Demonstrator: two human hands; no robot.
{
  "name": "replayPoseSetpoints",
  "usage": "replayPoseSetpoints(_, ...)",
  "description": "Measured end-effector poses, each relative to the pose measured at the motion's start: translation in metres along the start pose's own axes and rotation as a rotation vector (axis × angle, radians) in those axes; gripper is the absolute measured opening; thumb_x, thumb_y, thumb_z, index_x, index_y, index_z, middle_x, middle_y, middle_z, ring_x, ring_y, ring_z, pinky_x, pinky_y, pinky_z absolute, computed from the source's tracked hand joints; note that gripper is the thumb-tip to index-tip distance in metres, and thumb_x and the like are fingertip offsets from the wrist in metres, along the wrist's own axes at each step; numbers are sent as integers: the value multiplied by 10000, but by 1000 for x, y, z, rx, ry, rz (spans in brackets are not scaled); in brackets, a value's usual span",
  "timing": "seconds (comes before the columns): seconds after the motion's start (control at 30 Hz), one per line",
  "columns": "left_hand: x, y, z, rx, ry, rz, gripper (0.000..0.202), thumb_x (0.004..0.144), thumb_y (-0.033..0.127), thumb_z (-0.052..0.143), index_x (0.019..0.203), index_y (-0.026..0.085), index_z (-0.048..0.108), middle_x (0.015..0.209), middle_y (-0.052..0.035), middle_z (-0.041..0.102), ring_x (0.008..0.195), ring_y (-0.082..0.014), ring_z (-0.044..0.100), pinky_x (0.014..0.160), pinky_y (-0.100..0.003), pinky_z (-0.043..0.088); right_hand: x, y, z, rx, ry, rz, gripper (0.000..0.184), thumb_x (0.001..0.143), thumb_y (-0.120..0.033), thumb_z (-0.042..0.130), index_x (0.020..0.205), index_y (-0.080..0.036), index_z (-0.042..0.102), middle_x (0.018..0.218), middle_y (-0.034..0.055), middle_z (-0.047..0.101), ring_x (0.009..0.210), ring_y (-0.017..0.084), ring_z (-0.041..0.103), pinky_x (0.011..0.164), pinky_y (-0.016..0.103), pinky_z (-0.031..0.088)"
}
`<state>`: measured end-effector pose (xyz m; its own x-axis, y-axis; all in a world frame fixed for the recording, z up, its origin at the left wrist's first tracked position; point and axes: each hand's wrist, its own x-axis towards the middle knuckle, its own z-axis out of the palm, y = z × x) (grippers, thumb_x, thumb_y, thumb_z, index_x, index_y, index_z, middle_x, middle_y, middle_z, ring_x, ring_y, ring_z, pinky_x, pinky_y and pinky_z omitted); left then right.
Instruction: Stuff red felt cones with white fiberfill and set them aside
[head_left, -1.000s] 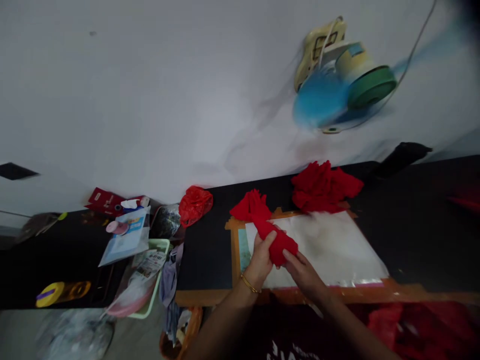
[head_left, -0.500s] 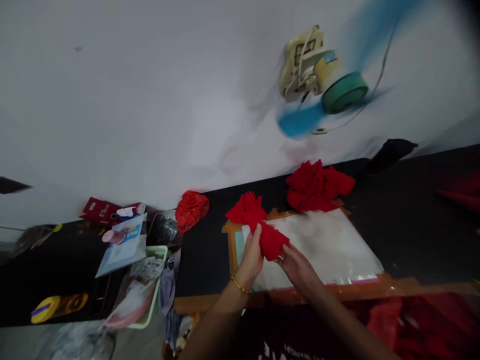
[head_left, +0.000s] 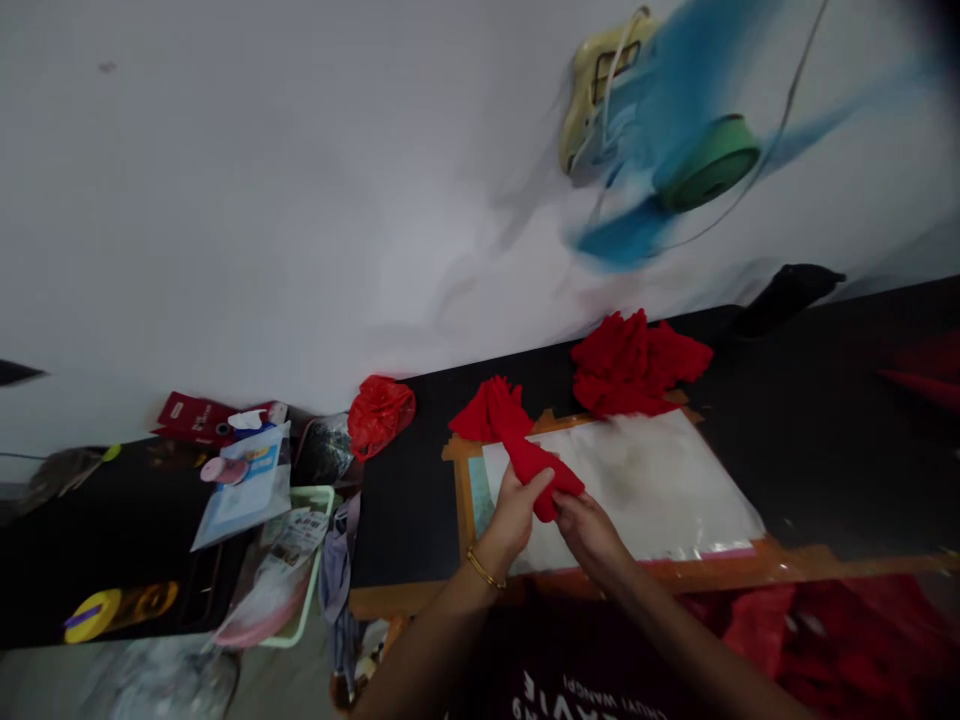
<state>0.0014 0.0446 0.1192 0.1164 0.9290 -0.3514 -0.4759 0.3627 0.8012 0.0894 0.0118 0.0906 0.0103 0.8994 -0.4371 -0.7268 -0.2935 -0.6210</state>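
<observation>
With left hand and right hand close together, gripping red cloth above the left part of the sheet. Apparently straightening its near end; likely calling next for firm left hold, careful right-hand tug. Facing red pile at the sheet's far edge.

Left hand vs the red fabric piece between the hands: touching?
Touching. The head view shows the left hand gripping the red fabric piece, its thumb laid over the fabric with no gap visible.
</observation>
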Motion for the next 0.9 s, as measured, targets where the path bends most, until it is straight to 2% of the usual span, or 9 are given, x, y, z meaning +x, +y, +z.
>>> replayPoseSetpoints(0.1, 5, -10, -2, 90, 42, -18, 523, 643, 196, 816, 1117, 167, 596, 1042, -99, 708, 911, -207, 658, 855, -340, 503, 4, 3, -9, 36, -20, 38, 162, 632, -224, 762, 791, -228, 733, 785, 1, 728, 769, 182, 641, 750, 303, 521)
replayPoseSetpoints(0.17, 11, -17, -3, 75, 60, -45, 520, 623, 203, 826, 1091, 163, 605, 986, -83, 713, 870, -200, 660, 829, -331, 510, 8, 3, -15, 72, -10, 81, 172, 606, -191, 769, 770, -222, 730, 749, -7, 719, 733, 165, 633, 728, 285, 517)
replayPoseSetpoints(0.27, 21, -17, -11, -60, 25, -153, 475, 628, 287, 839, 1035, 147, 639, 980, -98, 716, 913, -217, 669, 877, -343, 506, 13, 0, -20, 72, 36, 139, 216, 584, -180, 785, 794, -207, 740, 810, 11, 742, 793, 175, 655, 793, 295, 526)
replayPoseSetpoints(0.37, 32, -10, -22, -190, 42, -251, 452, 702, 425, 789, 1026, 139, 656, 980, -121, 723, 987, -240, 672, 937, -364, 498, 15, -4, -18, 18, 25, 215, 247, 584, -203, 806, 824, -186, 746, 902, 49, 757, 859, 206, 675, 850, 334, 529)
replayPoseSetpoints(0.47, 43, -4, -30, -191, 79, -261, 407, 710, 389, 794, 990, 122, 665, 950, -134, 732, 1000, -255, 679, 943, -369, 506, 14, -7, -14, -6, -41, 253, 299, 608, -255, 832, 886, -185, 744, 962, 61, 756, 917, 218, 680, 901, 363, 523)
replayPoseSetpoints(0.6, 54, -4, -32, -257, 226, -213, 373, 717, 395, 783, 941, 120, 665, 948, -129, 733, 996, -249, 686, 934, -359, 516, 9, -9, -14, -40, -27, 185, 339, 637, -346, 849, 927, -214, 733, 1020, 56, 750, 991, 229, 678, 987, 410, 489)
replayPoseSetpoints(0.7, 57, -6, -35, -306, 291, -258, 389, 758, 475, 726, 919, 126, 664, 958, -132, 729, 993, -254, 685, 917, -365, 525, 4, -12, -13, -87, 5, 150, 414, 640, -394, 848, 993, -214, 728, 1083, 83, 738, 1039, 249, 668, 1005, 429, 473)
replayPoseSetpoints(0.8, 56, -9, -42, -313, 259, -357, 377, 769, 479, 703, 884, 121, 666, 915, -138, 725, 968, -267, 686, 905, -371, 527, -3, -18, -7, -164, -9, 96, 428, 682, -424, 809, 1038, -205, 712, 1112, 100, 726, 1001, 247, 666, 935, 420, 498)
replayPoseSetpoints(0.9, 54, -13, -47, -291, 259, -339, 314, 799, 437, 660, 869, 130, 654, 875, -113, 719, 906, -244, 690, 886, -367, 530, -8, -29, -3, -379, 46, -102, 330, 780, -445, 709, 1020, -219, 695, 999, 70, 739, 805, 200, 636, 777, 372, 516)
